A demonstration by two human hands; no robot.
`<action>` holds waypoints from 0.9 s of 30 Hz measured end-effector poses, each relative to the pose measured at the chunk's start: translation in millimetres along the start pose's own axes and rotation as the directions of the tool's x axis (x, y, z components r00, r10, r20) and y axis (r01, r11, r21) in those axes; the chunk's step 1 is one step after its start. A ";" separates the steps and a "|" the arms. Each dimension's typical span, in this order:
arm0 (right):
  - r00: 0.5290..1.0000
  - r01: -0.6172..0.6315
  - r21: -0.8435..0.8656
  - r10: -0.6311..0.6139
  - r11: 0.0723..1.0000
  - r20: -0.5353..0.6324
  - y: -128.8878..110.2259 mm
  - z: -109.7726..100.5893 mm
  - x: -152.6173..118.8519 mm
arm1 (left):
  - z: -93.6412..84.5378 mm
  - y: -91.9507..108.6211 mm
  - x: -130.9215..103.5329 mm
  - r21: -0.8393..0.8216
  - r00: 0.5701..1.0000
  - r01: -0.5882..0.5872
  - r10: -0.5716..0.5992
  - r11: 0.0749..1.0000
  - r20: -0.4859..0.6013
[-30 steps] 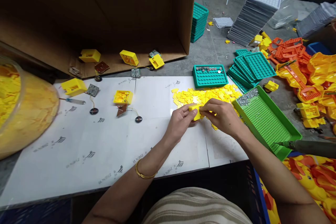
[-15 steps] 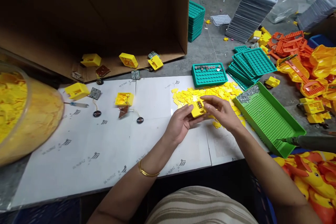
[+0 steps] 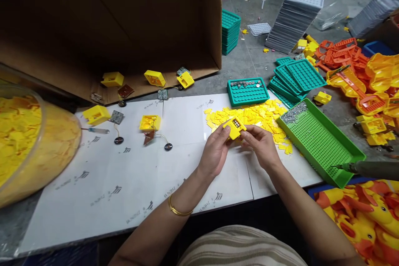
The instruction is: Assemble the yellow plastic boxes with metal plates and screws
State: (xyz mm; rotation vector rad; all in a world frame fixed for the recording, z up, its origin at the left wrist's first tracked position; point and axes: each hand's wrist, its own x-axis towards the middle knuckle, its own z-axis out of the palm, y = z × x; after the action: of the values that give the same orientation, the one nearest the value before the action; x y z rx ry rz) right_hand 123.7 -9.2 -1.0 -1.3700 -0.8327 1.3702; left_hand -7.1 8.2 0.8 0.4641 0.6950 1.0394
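Observation:
A small yellow plastic case (image 3: pixel 233 131) with an open slot on its upper face is held up in front of me; small silvery round parts, like button cells, sit in the slot. My left hand (image 3: pixel 215 149) grips its left side, thumb on top. At its right edge, my right hand (image 3: pixel 262 146) pinches it between thumb and fingers. Under and behind the hands lies a heap of flat yellow plastic pieces (image 3: pixel 255 112). Just beyond stands a teal tray (image 3: pixel 247 97) with several button cells in its back rows.
A green basket (image 3: pixel 324 143) with small metal screws lies right, a screwdriver tip (image 3: pixel 341 166) over it. Left are opened yellow cases (image 3: pixel 96 114) with wired boards, a screwdriver (image 3: pixel 98 130) and a tub (image 3: pixel 59 145) of yellow pieces. A cardboard box (image 3: pixel 215 20) stands behind.
The right hand's fingers have come down from over the case to its right edge. The case has turned a little, so its slot shows more clearly. The view has shifted slightly.

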 end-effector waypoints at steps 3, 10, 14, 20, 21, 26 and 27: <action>0.998 0.065 -0.015 -0.065 0.998 0.015 3.1 -1.4 -2.3 | 1.8 -0.9 -2.5 0.010 1.000 0.024 -0.024 1.000 -0.006; 0.946 0.305 -0.508 -0.319 0.806 0.061 1.8 -26.0 -9.5 | 2.0 -5.3 -6.6 0.179 0.987 0.159 -0.155 0.971 -0.038; 0.915 0.383 -0.625 -0.375 0.681 0.152 -10.4 -41.7 -2.8 | 0.6 -6.3 -7.0 0.174 0.970 0.244 -0.242 0.954 -0.031; 0.849 0.369 -0.907 -0.470 0.200 0.242 -20.1 -51.5 40.5 | 1.7 -4.4 -7.0 0.170 0.958 0.285 -0.287 0.944 -0.013; 0.860 0.367 -0.918 -0.431 0.152 0.273 -20.1 -51.5 47.6 | 1.5 -4.1 -6.9 0.173 0.957 0.290 -0.291 0.941 -0.016; 0.857 0.394 -0.910 -0.409 0.128 0.314 -24.1 -50.4 60.9 | 0.5 -3.7 -6.3 0.209 0.957 0.290 -0.285 0.934 -0.054; 0.842 0.422 -0.887 -0.443 0.188 0.307 -25.8 -50.1 58.7 | 0.3 -4.0 -6.2 0.217 0.958 0.288 -0.279 0.933 -0.070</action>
State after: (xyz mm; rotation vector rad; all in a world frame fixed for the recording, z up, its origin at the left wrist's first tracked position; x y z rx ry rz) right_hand 184.5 45.0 -0.5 -1.7333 -2.0530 0.2639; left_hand -6.4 0.9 0.3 0.5234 0.8911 0.7007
